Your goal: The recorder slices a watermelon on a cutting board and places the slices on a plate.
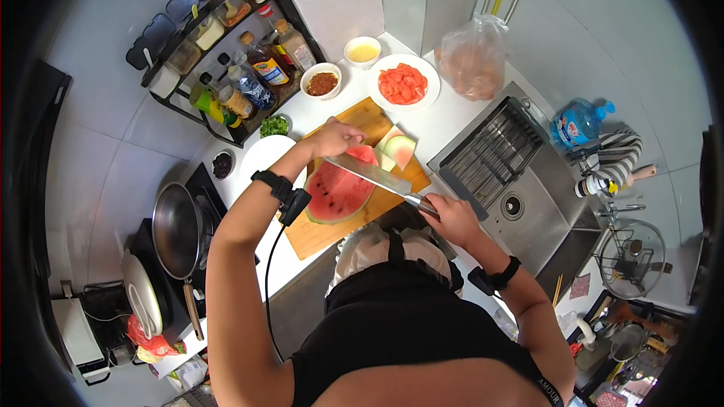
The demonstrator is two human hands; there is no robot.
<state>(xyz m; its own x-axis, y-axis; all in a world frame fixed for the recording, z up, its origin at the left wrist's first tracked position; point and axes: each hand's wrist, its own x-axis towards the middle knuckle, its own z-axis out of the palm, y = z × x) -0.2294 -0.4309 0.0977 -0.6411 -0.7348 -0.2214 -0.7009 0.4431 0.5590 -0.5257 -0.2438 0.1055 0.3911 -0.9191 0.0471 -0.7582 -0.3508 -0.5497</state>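
Note:
My right hand (452, 216) is closed around the handle of a kitchen knife (373, 174), whose broad blade lies across a piece of watermelon (342, 189) with red flesh and dark seeds. My left hand (335, 137) is at the blade's tip end, over the far side of the melon; its fingers are bent, and whether they grip anything is hidden. Beneath the melon is a wooden cutting board (317, 240). Pale cut rind pieces (399, 150) rest on the board to the right of the melon.
Left of the board is a white plate (266, 155), with a bowl of chopped greens (274, 126) beyond. A plate of red chunks (403, 83) and small bowls stand behind. The sink (529, 212) is right, a frying pan (176, 232) left, a spice rack (226, 68) back left.

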